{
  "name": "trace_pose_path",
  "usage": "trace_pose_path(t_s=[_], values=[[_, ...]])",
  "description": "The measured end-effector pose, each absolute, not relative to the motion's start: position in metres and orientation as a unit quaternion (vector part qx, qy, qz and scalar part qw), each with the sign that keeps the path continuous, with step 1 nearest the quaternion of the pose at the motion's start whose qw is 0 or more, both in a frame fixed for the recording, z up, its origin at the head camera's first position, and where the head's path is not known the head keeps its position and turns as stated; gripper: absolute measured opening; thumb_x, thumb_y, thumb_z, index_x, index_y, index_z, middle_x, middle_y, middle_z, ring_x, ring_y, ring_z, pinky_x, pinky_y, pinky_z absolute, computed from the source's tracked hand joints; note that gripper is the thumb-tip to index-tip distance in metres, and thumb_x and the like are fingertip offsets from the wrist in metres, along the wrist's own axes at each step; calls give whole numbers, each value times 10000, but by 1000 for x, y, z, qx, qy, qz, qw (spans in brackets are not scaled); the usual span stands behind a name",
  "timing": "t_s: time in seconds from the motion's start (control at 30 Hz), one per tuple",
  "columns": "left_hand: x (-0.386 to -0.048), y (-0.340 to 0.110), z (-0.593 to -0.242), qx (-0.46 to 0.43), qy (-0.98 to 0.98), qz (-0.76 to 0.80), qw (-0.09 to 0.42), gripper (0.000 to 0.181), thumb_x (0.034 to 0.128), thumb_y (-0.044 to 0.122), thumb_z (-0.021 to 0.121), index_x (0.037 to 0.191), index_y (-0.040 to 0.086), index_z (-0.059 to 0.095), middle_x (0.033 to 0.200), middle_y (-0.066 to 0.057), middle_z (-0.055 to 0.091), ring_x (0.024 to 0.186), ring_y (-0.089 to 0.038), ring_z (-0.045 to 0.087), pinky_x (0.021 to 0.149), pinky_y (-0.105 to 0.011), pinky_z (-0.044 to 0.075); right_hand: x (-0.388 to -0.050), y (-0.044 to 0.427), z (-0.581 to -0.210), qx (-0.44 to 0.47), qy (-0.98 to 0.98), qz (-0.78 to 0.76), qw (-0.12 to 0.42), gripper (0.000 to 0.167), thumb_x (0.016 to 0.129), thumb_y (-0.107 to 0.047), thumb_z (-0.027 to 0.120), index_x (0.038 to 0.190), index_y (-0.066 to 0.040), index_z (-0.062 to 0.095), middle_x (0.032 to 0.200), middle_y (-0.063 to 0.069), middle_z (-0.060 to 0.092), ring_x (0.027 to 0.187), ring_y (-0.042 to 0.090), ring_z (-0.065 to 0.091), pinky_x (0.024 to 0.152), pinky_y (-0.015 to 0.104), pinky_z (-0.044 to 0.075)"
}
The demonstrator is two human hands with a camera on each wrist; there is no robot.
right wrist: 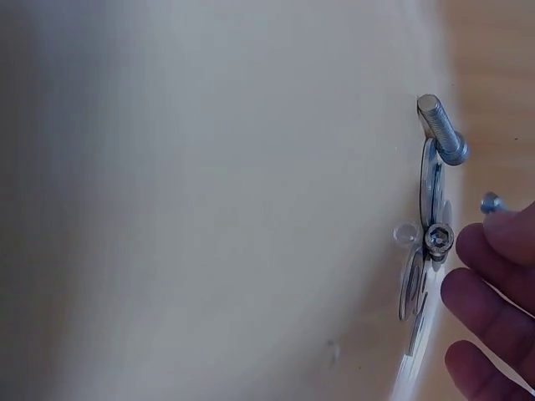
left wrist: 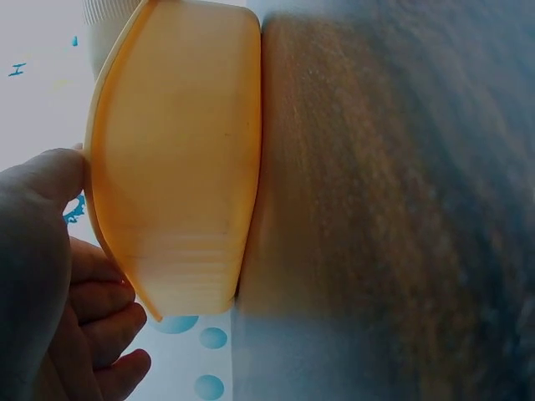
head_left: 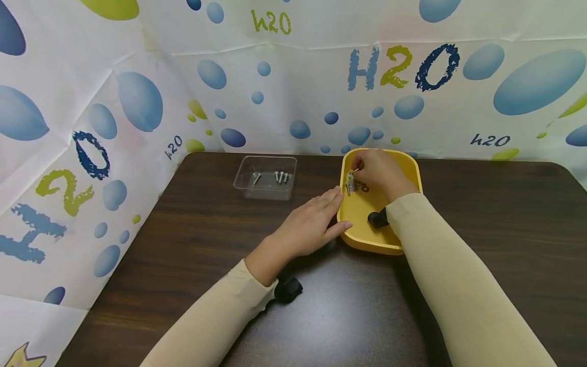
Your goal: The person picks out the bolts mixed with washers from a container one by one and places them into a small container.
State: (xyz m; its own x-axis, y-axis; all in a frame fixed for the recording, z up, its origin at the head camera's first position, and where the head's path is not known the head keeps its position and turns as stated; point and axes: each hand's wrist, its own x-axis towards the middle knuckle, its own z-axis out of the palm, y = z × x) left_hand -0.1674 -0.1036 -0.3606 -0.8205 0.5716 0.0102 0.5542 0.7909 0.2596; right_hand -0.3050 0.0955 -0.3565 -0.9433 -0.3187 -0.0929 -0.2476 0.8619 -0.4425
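Near the back of the table, a yellow tray [head_left: 367, 232] holds several metal washers [head_left: 363, 187] and bolts [head_left: 348, 188]. My right hand [head_left: 382, 171] reaches into it and pinches a small bolt [right wrist: 491, 202] between thumb and fingertip. Below that bolt, a socket-head bolt [right wrist: 439, 240] and a larger bolt [right wrist: 443, 129] lie by the washers. My left hand [head_left: 312, 224] rests against the tray's left rim, fingers extended and thumb at the near corner. The left wrist view shows the tray's outer wall [left wrist: 180, 159] beside that hand's fingertips.
Left of the tray stands a clear plastic box [head_left: 268, 192] with several bolts [head_left: 281, 177] in it. The dark wooden table [head_left: 183, 244] meets a white patterned sheet [head_left: 312, 81] at its back and left. Black wrist devices [head_left: 289, 290] sit at both cuffs.
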Motion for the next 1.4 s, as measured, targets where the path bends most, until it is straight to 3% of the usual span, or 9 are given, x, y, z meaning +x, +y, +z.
trace_pose_path(t_s=[0.6,0.87,1.4], values=[[-167,-105,-362,305,944,126,28,744,1022,565,354,1560,60,255,1642,-72,190,1505,-180,217,1209,-366,241,-304,95,-360,-157,960,-205,112,169,944,-159,665,1055,-58,742,929,91,713,828,252,616,849,385,536],[-168,-105,-364,310,942,126,22,742,1023,564,351,1557,56,261,1640,-78,196,1505,-180,217,1208,-365,244,-304,95,-362,-163,963,-186,108,166,956,-173,653,1039,-63,746,864,75,701,758,230,607,734,335,526],[-167,-106,-363,311,942,124,26,746,1022,574,334,1560,63,258,1644,-68,178,1508,-176,206,1211,-366,236,-304,95,-364,-163,963,-184,105,174,965,-184,635,1030,-62,740,852,80,686,747,231,595,708,328,508]])
